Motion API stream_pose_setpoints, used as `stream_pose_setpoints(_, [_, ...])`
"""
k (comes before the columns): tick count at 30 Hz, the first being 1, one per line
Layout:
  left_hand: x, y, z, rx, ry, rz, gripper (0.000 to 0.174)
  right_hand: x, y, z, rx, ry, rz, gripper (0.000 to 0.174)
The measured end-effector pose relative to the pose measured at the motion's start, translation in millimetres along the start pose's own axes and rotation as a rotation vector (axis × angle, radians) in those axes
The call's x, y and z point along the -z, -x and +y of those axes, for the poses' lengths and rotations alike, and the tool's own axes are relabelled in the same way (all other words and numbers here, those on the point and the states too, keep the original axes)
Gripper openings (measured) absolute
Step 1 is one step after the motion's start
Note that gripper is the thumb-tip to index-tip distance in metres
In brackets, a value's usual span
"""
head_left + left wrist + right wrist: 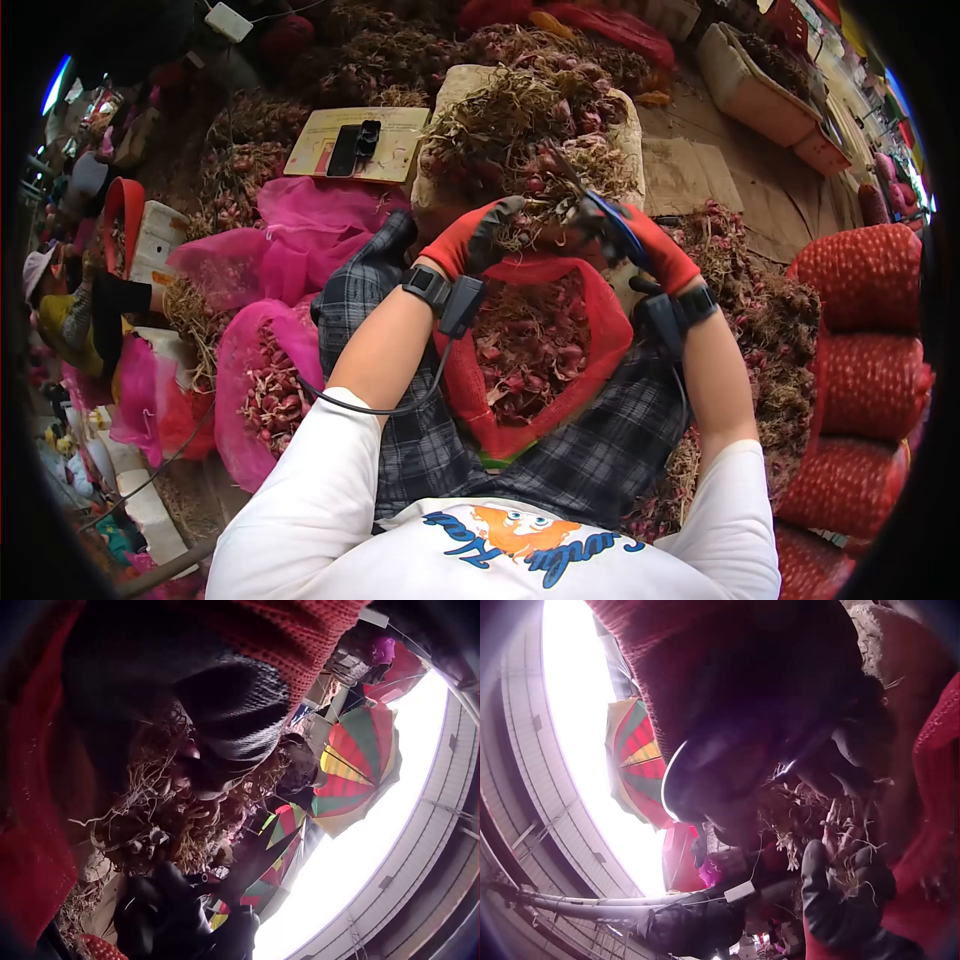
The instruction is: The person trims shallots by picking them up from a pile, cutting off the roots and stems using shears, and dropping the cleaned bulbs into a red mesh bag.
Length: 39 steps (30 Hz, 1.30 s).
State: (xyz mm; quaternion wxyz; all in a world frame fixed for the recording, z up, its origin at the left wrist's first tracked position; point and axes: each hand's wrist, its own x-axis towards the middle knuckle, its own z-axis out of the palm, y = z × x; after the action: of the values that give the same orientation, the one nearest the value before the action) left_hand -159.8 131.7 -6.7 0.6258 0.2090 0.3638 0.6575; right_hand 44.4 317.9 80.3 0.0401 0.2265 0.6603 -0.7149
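Two gloved hands hold shallots and scissors above an open sack.
The left hand [478, 238] curls its fingers round a bunch of shallots [535, 218] with dry stalks. Just beside it, the right hand [652, 250] grips blue-handled scissors [598, 212], blades at the bunch. Below both hands, between the knees, stands a red mesh sack [612, 330] part full of shallots. Beyond them is a heap of shallots [530, 130], and stacked red sacks [865, 275] lie to the right.

The red bag [600, 330] sits open in the near middle, with room to reach down into it. A big onion pile [520, 130] blocks the far side. Pink bags [300, 240] crowd the left, and full sacks [865, 280] wall off the right.
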Motion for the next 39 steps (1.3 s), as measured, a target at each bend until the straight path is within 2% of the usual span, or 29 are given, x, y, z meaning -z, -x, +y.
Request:
stream_pose_setpoints(3, [-9,8,7,-0.066,-0.145,0.011,0.036,-17,43,5,-0.117,0.008,-0.001,0.044])
stream_pose_setpoints(5, [-11,10,17,-0.024,-0.331,0.051,0.031,-19,56,14,-0.151,0.053,-0.001,0.045])
stream_pose_setpoints(6, [-11,9,20,-0.002,-0.426,0.069,0.028,-16,57,15,-0.276,0.150,-0.008,0.050])
stream_pose_setpoints(9, [-4,-2,8,0.049,-0.355,0.125,0.024,-21,61,11,-0.288,0.093,-0.028,0.050])
stream_pose_setpoints(12, [-10,7,9,0.061,-0.359,0.109,0.021,-40,63,-8,-0.193,0.160,-0.031,0.056])
stream_pose_setpoints(15, [-12,11,11,0.019,-0.451,0.092,0.020,-40,52,-2,-0.184,0.111,-0.050,0.042])
stream_pose_setpoints(18, [-15,10,7,-0.009,-0.442,0.092,0.018,-35,35,7,-0.218,0.209,-0.015,0.042])
stream_pose_setpoints(21, [-17,12,10,0.049,-0.514,0.131,0.020,-42,28,15,-0.282,0.203,0.134,0.037])
stream_pose_setpoints(24, [-28,21,15,0.027,-0.336,0.164,0.024,-50,40,11,-0.224,0.074,0.134,0.033])
stream_pose_setpoints(27, [-8,20,13,0.114,-0.237,0.146,0.029,-45,54,22,-0.298,-0.011,-0.003,0.028])
stream_pose_setpoints(28, [-3,19,10,0.078,-0.316,0.149,0.030,-42,57,31,-0.195,-0.020,-0.099,0.028])
stream_pose_setpoints(30, [1,16,6,0.007,-0.474,0.154,0.032,-47,67,30,-0.276,0.020,-0.069,0.032])
stream_pose_setpoints(35, [-17,26,15,-0.050,-0.546,0.118,0.038,-57,54,23,-0.361,0.080,0.009,0.041])
stream_pose_setpoints(39, [-16,30,17,-0.049,-0.492,0.060,0.042,-57,21,32,-0.185,0.090,0.100,0.043])
